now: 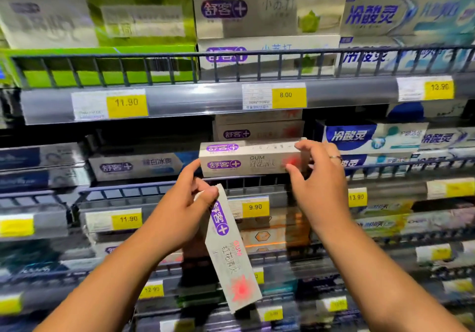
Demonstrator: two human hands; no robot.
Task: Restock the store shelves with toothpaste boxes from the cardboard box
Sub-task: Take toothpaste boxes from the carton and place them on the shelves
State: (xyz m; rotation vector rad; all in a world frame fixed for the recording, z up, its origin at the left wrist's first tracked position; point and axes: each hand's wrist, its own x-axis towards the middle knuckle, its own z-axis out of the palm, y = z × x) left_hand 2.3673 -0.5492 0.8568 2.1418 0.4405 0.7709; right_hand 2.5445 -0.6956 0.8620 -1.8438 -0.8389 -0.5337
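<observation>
Dark grey metal store shelving (231,92) with wire front rails fills the view, and every tier is stocked with toothpaste cartons. On the top tier, green-and-white cartons (128,10) are stacked at the left end, white cartons with purple logos (257,13) in the middle, and blue-lettered cartons (411,15) at the right end.

Middle tier: a long white cardboard toothpaste box with a purple logo, "GUM" lettering and a red flower mark, noted as the level box (246,160), is held lengthwise just above the tier's front rail (128,190). Matching cartons (257,130) are stacked behind it. Whether it rests on anything cannot be told.

A second box of the same print, noted as the tilted box (231,252), hangs below that rail with its logo end up.

Left hand (180,208): the upper end of the tilted box is gripped by thumb and curled fingers. The forefinger is stretched up and touches the left end of the level box.

Right hand (318,182): the right end of the level box is pinched, thumb on its front face and fingers on top. A ring (335,157) is worn.

Yellow price labels (255,207) are fixed along the tier edges; "9.90" is read beneath the level box.
</observation>
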